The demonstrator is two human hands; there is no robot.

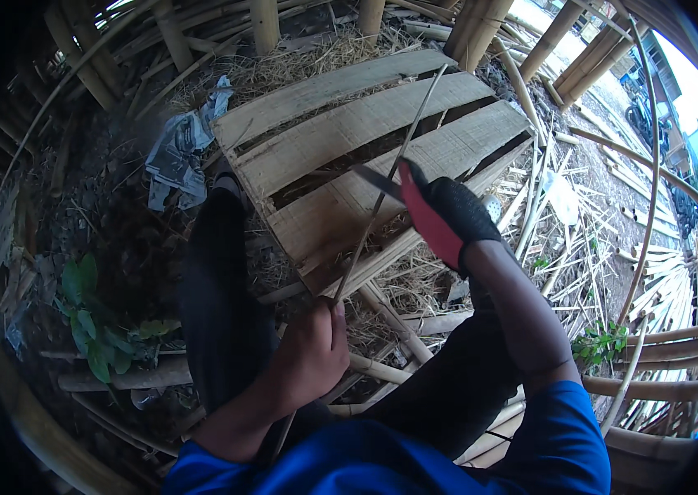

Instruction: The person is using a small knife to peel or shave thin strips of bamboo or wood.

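Observation:
My bare left hand (313,351) is closed around a long thin bamboo strip (359,250). The strip slants up and away from it over a slatted wooden platform (316,176), and its near end passes below my fist toward my lap. A red and black glove covers my right hand (441,213), which grips a knife (379,182); the handle is hidden in the fingers. The blade points left and crosses the strip above the platform's nearer slats. Whether the edge touches the strip, I cannot tell.
Crumpled newspaper (179,157) lies left of the platform, with a green leafy plant (89,318) nearer on the ground. Bamboo posts (265,26) stand behind. Shavings and split bamboo pieces (654,289) cover the ground at right. My legs (225,305) flank the platform's near side.

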